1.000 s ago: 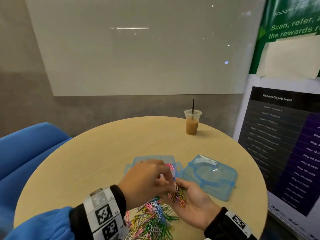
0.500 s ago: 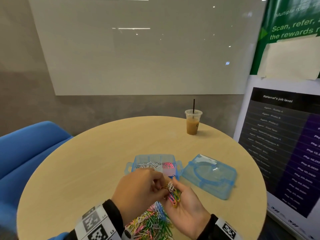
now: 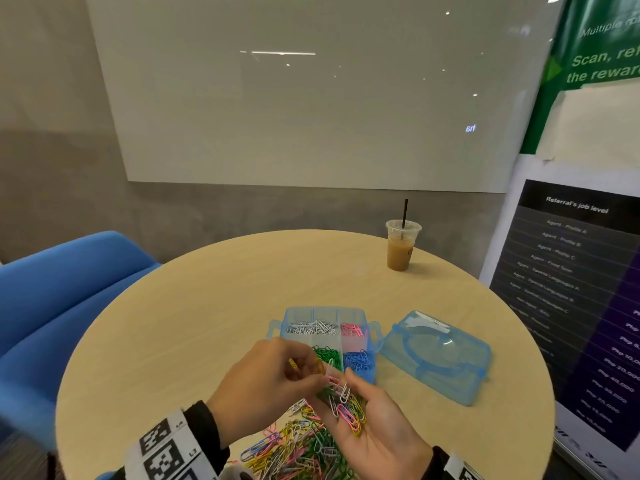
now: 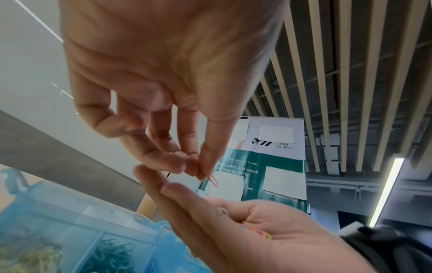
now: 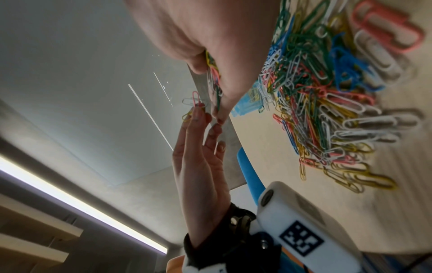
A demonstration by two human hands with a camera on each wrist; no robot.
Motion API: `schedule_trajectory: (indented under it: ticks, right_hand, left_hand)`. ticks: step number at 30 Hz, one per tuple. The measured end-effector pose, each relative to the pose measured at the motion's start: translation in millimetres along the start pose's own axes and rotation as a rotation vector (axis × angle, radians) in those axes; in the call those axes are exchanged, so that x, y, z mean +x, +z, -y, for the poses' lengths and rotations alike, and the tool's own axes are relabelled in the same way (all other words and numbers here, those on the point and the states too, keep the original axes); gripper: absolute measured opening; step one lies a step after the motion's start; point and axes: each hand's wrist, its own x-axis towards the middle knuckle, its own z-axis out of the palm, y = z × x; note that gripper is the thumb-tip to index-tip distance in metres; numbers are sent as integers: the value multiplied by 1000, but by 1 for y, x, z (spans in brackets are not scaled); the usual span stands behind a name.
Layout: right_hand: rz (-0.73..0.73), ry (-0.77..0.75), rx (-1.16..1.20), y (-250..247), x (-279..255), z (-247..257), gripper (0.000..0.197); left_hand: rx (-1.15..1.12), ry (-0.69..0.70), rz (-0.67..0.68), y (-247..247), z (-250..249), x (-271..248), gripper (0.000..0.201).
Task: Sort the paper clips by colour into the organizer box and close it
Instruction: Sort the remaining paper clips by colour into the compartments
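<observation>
The blue organizer box stands open mid-table with white, pink, green and blue clips in separate compartments; it also shows in the left wrist view. My right hand lies palm up just in front of it, cupped round a mixed bunch of paper clips. My left hand pinches a few tangled clips just above the right fingertips; in the right wrist view these are pink, white and yellow clips. The loose pile of clips lies under both hands.
The box's detached blue lid lies to the right of it. An iced coffee cup with a straw stands at the far right edge of the round table. A blue chair is on the left, a banner stand on the right.
My left hand has come back from over the box to the right palm and now pinches clips from the bunch. The right hand has stayed in place, still cupping its clips.
</observation>
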Motion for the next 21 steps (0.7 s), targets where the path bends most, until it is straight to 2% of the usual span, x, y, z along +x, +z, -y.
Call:
schedule_trajectory:
  ticks: [5, 11, 16, 21]
  right_hand:
    - [-25, 13, -17, 1, 1, -2, 55]
    - [13, 17, 16, 1, 0, -1, 49]
    - [37, 27, 18, 4, 0, -4, 54]
    - [-15, -2, 57, 7, 0, 1, 47]
  left_hand:
    - [-31, 4, 3, -4, 5, 0, 25]
    - [-54, -7, 8, -9, 5, 0, 25]
    - [-14, -50, -21, -8, 5, 0, 20]
    - [-76, -40, -33, -11, 9, 1, 23]
